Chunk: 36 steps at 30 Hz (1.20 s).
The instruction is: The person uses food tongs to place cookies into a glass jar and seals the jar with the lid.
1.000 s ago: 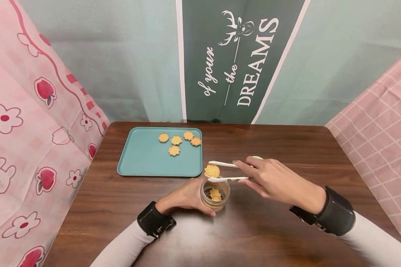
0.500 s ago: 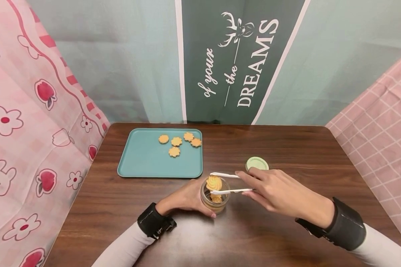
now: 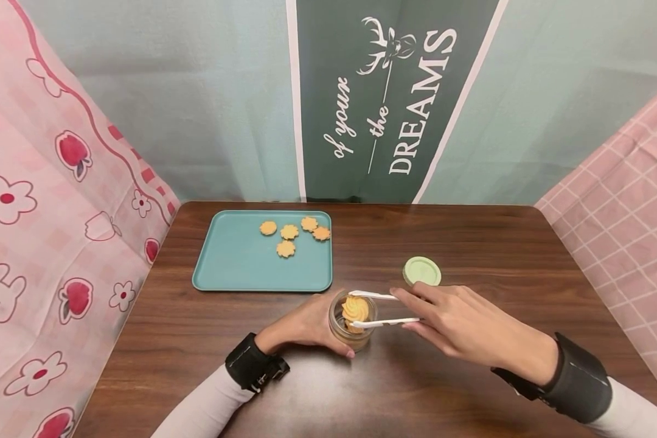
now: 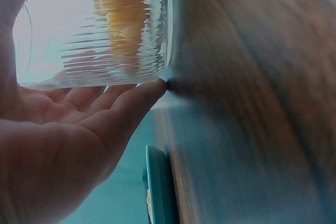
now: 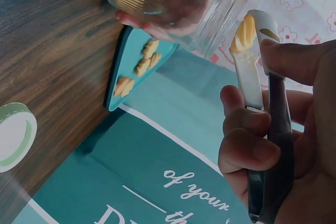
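My right hand (image 3: 460, 325) pinches the white tongs (image 3: 380, 309), their length pointing left, holding a swirl cookie (image 3: 356, 308) at the mouth of the glass jar (image 3: 352, 328), which my left hand (image 3: 306, 325) cups and which seemingly holds another cookie.

Counter (image 3: 471, 243): dark brown wood grain. Tray (image 3: 235, 261): teal. Cookies (image 3: 287, 232) on tray: golden orange. Swirl cookie (image 3: 356, 308): yellow-orange. Tongs (image 3: 380, 309): white. Jar (image 3: 352, 331): clear ribbed glass. Lid (image 3: 421, 271): pale green. Left curtain (image 3: 49, 201): pink, red apples, white flowers. Right cloth (image 3: 629, 207): pink grid check. Banner (image 3: 383, 97): dark green, white lettering.
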### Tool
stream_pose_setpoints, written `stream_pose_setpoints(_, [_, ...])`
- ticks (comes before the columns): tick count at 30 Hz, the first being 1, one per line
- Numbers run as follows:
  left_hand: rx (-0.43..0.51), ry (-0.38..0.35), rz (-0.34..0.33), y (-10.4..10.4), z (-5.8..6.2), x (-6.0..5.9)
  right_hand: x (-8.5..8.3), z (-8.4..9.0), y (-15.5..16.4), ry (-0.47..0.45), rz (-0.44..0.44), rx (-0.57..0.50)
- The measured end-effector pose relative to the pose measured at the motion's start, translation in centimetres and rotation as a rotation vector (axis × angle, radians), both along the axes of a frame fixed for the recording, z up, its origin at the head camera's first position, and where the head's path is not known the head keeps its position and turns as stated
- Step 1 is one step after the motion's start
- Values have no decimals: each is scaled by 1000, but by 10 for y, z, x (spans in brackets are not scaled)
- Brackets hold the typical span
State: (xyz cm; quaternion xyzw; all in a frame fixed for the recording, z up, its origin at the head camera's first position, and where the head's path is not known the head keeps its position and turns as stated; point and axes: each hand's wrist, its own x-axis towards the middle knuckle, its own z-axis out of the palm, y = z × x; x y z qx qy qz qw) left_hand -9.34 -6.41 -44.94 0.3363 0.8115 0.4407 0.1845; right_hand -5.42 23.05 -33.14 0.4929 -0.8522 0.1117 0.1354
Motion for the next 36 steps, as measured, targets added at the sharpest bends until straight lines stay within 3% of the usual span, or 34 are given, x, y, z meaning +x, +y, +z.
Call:
stream_pose_setpoints(12, [4, 11, 4, 0, 0, 0, 2, 1, 2, -15, -8, 21])
stream_pose_setpoints(18, [63, 14, -27, 1, 0, -1, -1, 3, 3, -22, -19, 8])
stream_pose_setpoints(23, [90, 6, -49, 1, -1, -3, -6, 6, 2, -11, -27, -22])
stream_pose_setpoints(31, [22, 7, -17, -1, -2, -1, -19, 4, 0, 3, -63, -27])
stream_pose_setpoints(36, [47, 20, -47, -1, -3, -1, -27, 2, -2, -7, -75, -28])
